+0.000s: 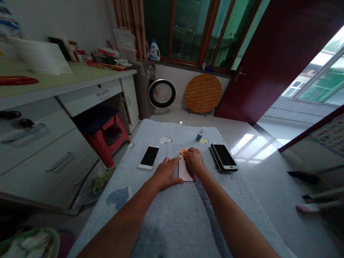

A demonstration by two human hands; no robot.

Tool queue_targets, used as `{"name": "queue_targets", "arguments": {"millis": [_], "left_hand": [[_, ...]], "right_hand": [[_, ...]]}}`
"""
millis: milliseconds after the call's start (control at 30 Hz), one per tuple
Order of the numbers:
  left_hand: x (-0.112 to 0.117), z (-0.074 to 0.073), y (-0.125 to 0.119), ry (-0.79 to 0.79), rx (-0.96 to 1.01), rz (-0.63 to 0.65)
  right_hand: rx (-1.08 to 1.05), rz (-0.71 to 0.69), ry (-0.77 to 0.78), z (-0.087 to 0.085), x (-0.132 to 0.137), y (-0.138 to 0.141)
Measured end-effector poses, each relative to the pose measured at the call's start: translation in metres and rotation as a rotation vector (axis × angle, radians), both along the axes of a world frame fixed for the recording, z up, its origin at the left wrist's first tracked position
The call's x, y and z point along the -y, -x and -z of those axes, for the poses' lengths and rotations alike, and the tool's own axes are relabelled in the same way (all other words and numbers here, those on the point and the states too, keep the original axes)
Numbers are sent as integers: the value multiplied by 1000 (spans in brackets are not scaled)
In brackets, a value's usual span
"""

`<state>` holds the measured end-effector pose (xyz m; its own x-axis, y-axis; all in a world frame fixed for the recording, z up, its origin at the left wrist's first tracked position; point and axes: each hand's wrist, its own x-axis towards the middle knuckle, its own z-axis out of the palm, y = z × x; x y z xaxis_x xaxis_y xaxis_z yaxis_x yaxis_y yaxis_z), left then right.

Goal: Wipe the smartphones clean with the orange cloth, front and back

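A pale pink phone (184, 171) lies back-up in the middle of a light blue towel (172, 211). My left hand (166, 173) rests on the towel with its fingers pressed against the phone's left edge. My right hand (194, 159) lies over the phone's upper right part, fingers closed around a small orange thing (183, 152) at the phone's top. A white phone (148, 157) with a dark screen lies to the left. A stack of phones (223, 157) lies to the right.
A small spray bottle (199, 134) and white wipes (165, 139) sit at the towel's far end. A red stool (107, 138) and white drawers (51, 150) stand to the left. A washing machine (158, 91) and a round wooden board (202, 94) are behind.
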<state>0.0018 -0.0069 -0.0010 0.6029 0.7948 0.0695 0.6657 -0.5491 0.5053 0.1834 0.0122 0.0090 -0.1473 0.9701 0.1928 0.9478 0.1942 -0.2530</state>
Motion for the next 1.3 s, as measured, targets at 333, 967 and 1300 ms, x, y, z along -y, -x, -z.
{"name": "queue_targets", "arguments": {"millis": [333, 967, 1300], "left_hand": [[-6, 6, 0, 27, -54, -26], [-3, -4, -4, 1, -5, -27], [3, -10, -15, 136, 141, -170]], "right_hand": [[29, -275, 65, -8, 59, 2], [-91, 175, -92, 12, 75, -29], [-56, 202, -288, 1, 86, -24]]}}
